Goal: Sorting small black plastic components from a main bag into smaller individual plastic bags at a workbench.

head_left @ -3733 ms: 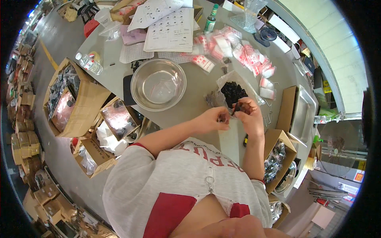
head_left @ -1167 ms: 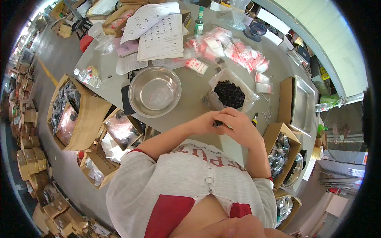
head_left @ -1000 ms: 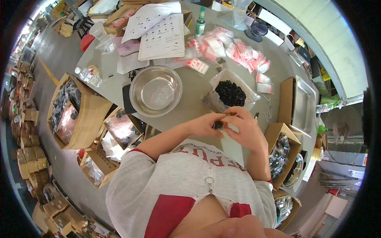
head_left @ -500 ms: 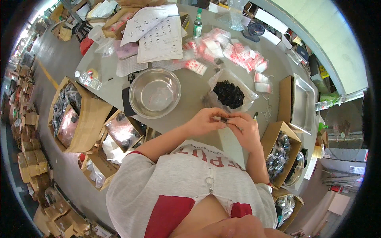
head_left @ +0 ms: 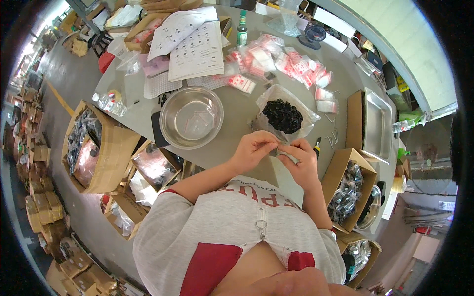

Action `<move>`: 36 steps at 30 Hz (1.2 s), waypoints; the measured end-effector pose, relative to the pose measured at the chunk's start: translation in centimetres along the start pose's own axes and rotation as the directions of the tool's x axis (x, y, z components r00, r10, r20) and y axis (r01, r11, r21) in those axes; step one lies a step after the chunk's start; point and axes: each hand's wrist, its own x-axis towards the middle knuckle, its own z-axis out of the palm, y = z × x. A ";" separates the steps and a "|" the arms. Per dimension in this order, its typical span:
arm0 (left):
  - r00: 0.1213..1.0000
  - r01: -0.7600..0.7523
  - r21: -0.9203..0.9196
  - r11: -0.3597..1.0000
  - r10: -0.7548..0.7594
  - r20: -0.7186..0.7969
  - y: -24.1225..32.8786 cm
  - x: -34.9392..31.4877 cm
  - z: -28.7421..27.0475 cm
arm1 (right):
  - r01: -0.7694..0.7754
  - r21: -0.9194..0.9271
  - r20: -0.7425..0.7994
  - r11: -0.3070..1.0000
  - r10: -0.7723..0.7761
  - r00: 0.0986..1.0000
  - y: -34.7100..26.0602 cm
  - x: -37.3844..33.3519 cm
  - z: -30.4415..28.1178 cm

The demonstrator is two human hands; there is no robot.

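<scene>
At the table's (head_left: 237,113) near edge, our left hand (head_left: 254,148) and right hand (head_left: 302,164) are pinching a small piece (head_left: 279,147), axis unclear, between them; the bag (head_left: 309,117) is lying just beyond both.

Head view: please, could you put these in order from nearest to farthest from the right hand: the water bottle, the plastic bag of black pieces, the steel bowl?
1. Plastic bag of black pieces: just beyond the right hand, slightly leftward.
2. Steel bowl: farther left on the table.
3. Water bottle: farthest, near the table's left edge.
</scene>
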 end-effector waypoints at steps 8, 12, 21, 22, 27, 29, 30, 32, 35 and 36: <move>0.999 -0.046 0.130 0.990 0.043 0.027 0.4 -0.4 0.4 | 0.057 0.158 0.042 0.986 -0.065 0.997 1.4 -0.3 0.9; 0.998 -0.065 0.206 0.976 0.061 0.027 1.1 -0.1 0.5 | -0.177 0.238 0.017 0.955 0.178 0.984 0.3 -0.4 0.9; 0.996 0.058 0.147 0.987 -0.067 0.057 0.9 -0.8 0.6 | -0.094 0.145 0.163 0.985 0.070 0.984 0.4 -0.1 0.3; 0.997 0.061 0.090 0.994 -0.064 0.033 0.8 -0.9 0.6 | -0.114 0.166 0.207 0.980 0.078 0.975 0.4 -0.1 0.2; 0.998 0.048 0.011 0.999 -0.047 -0.034 1.5 -0.6 0.2 | -0.174 0.138 0.240 0.975 0.138 0.961 1.6 -1.0 -0.7; 0.994 0.082 0.059 0.995 -0.087 0.072 1.9 -0.5 0.2 | -0.172 0.165 0.219 0.971 0.134 0.967 1.6 -1.2 -0.5; 0.993 0.084 0.059 0.995 -0.088 0.073 1.8 -0.5 0.4 | -0.126 0.200 0.173 0.972 0.092 0.981 1.4 -1.0 -0.3; 0.985 0.006 0.130 0.991 -0.028 0.169 1.5 -0.6 1.0 | -0.081 0.234 0.124 0.969 0.053 0.991 1.1 -0.9 -0.1; 0.995 -0.010 0.115 0.993 -0.002 0.103 1.4 -0.8 1.0 | -0.026 0.218 0.143 0.976 -0.006 0.990 1.0 -0.7 -0.1; 0.995 -0.008 0.118 0.993 -0.003 0.098 1.4 -0.8 1.0 | -0.054 0.193 0.155 0.980 0.024 0.988 1.0 -0.9 -0.4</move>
